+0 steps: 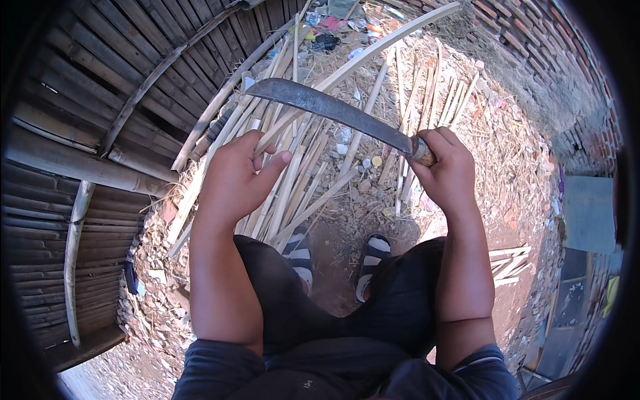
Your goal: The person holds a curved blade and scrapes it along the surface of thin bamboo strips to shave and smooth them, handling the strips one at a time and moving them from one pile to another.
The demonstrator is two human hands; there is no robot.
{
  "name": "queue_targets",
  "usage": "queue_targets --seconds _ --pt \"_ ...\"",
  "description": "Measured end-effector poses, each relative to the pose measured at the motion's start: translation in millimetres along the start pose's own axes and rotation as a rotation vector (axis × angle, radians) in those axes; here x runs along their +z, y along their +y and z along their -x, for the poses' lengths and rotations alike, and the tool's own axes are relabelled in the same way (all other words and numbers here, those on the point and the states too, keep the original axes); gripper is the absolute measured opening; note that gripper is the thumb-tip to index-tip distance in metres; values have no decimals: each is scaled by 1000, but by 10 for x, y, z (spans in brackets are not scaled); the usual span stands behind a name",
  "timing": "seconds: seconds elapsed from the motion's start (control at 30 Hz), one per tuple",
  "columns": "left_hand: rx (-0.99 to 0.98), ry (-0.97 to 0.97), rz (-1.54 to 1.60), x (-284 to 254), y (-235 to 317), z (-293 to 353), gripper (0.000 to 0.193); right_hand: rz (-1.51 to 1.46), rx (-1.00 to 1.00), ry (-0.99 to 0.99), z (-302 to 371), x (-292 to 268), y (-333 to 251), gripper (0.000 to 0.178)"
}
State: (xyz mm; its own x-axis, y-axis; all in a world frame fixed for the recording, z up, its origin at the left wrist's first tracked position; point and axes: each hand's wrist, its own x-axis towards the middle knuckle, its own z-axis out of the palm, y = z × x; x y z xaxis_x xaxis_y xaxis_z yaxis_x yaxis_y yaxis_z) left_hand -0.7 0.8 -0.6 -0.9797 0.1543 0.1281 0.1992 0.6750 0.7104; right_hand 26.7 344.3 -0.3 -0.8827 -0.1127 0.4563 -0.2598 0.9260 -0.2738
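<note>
Right hand [448,165]: closes firmly round wooden handle [423,153] of machete [333,109].

Machete: reaches leftward from right fist across the space ahead of the knees; dark blade, broad and curved, tip out beyond fingers of left hand.

Left hand [230,177]: curls fingers round near end of long pale slat [383,50]; thumb stands away from it.

Long pale slat: slants up and rightward from left hand, passes behind blade. Contact between the two: cannot tell.

Below both: loose slats [283,190], strewn lengthwise over littered ground [340,280]; close by, pair of striped sandals [301,257], worn, side by side.

To left: bamboo wall [127,80]. To upper right: brick wall [523,50]. Beyond right forearm: small stack of sticks [510,267].
</note>
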Motion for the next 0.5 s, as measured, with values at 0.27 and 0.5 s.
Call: queue_targets --seconds 0.27,0.5 --pt "37 5 -45 14 -8 -14 38 -554 221 -202 26 38 -18 47" --pt "-18 -10 -48 57 30 -5 39 -694 378 -439 25 36 -193 46"
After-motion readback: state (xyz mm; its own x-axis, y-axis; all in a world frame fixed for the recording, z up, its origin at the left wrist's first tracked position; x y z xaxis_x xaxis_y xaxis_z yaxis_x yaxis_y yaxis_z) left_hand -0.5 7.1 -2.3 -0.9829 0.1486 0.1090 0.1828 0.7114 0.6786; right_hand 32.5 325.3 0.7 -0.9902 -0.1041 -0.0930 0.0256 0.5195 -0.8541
